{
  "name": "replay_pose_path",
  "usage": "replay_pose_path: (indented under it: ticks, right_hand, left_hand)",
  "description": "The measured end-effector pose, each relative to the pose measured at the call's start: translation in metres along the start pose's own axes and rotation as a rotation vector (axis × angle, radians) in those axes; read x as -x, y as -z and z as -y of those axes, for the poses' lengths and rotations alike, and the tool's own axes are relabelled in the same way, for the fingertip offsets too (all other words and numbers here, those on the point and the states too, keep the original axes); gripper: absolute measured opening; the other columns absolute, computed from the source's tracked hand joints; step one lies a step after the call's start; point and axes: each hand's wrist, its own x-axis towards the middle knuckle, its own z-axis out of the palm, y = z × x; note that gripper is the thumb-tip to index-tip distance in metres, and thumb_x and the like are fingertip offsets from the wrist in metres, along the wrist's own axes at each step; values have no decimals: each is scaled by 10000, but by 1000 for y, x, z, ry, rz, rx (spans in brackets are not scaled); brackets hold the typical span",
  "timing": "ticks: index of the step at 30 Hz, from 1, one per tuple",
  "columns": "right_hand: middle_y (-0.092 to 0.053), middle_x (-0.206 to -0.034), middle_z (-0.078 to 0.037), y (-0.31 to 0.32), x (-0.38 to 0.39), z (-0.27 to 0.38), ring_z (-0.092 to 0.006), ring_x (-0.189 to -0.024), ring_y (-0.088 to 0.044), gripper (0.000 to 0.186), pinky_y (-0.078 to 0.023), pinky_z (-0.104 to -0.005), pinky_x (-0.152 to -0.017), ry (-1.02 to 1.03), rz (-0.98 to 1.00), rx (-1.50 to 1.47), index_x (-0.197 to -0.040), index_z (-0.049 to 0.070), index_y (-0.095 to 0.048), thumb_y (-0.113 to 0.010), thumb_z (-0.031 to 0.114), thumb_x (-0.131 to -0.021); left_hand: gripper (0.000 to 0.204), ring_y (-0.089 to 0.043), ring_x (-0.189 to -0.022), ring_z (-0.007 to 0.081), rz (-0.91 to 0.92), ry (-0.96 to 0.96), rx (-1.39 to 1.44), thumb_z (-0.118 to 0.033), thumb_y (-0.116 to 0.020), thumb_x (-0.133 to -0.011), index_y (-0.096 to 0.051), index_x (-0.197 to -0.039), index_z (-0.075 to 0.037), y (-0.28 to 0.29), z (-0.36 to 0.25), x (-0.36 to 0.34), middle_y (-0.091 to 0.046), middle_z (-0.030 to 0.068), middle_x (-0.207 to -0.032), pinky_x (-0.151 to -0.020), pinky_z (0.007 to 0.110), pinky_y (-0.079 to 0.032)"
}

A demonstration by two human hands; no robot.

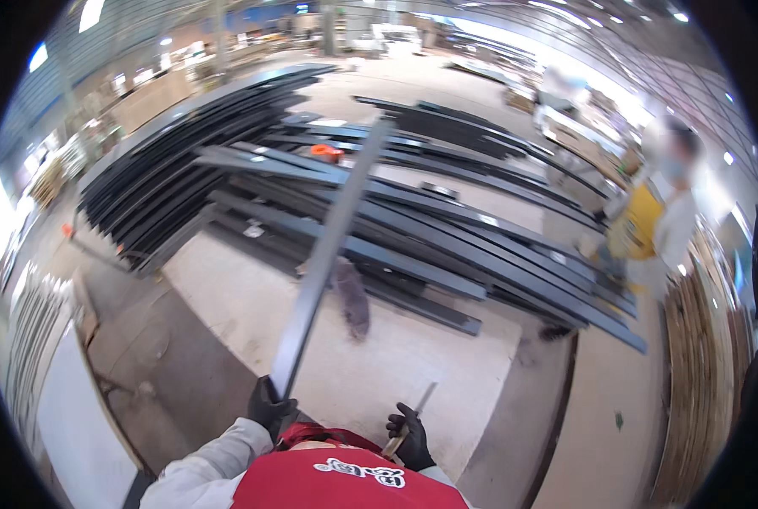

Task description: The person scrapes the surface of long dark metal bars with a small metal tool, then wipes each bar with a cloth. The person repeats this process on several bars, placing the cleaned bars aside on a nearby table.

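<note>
My gloved left hand (pixel 270 405) is closed round the near end of a long dark grey strip (pixel 326 246). The strip slopes up and away from me, its far end over the piled strips. In my gloved right hand (pixel 408 437) is a hand tool (pixel 427 399) with a thin, flat grey blade and a tan handle. The blade points up and forward, apart from the strip; its exact kind is too small to tell. A dark, greyish cloth-like piece (pixel 353 301) lies on the pale board (pixel 413 373), just right of the strip.
Crossed dark strips (pixel 481 233) lie over the pale board; a neat stack (pixel 167 144) stands behind left. An orange object (pixel 326 153) rests on the pile. A person in a yellow vest (pixel 637 222) stands at the right. Upright boards (pixel 701 356) line the right edge.
</note>
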Motion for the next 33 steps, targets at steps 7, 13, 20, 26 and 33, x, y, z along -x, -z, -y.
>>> replay_pose_path:
  ticks: [7,13,20,26,33]
  right_hand:
    - [-610,-882,-85,2,4,10,-151,-736,-581,438,-462,-277,-618,66,-82,100,-1259,54,-497,-533,352,-939]
    - [-612,-919,-94,10,4,-7,-158,-752,-585,474,-472,-280,-652,87,-66,186,-1260,44,-492,-526,391,-939]
    - [-620,-879,-91,13,-2,-11,-169,-722,-594,459,-483,-298,-637,34,-95,245,-1214,44,-520,-540,405,-932]
    - [-630,-881,-90,10,0,-6,-177,-736,-609,443,-494,-306,-643,8,-71,236,-1223,69,-524,-539,404,-934]
    - [-627,-941,-111,17,-2,-9,-187,-786,-618,484,-503,-310,-677,23,-16,227,-1274,64,-488,-520,415,-942]
  left_hand:
    - [682,-538,-823,182,-67,40,-129,-171,-828,-571,-492,-1140,-2,1,19,-33,-559,69,-937,-700,320,-473]
    - [684,-537,-916,209,-124,71,41,-142,-804,-628,-465,-1202,12,-1,43,-26,-534,101,-1055,-765,335,-470]
    - [659,-528,-934,233,-223,149,-36,-176,-804,-658,-466,-1183,35,-5,33,-4,-536,122,-1064,-806,361,-453]
    - [653,-527,-913,243,-354,180,-59,-219,-817,-643,-479,-1140,36,1,69,-7,-544,119,-1028,-801,364,-450]
    - [596,-510,-885,238,-441,249,-30,-222,-807,-645,-481,-1075,30,7,91,-13,-531,113,-990,-780,366,-446]
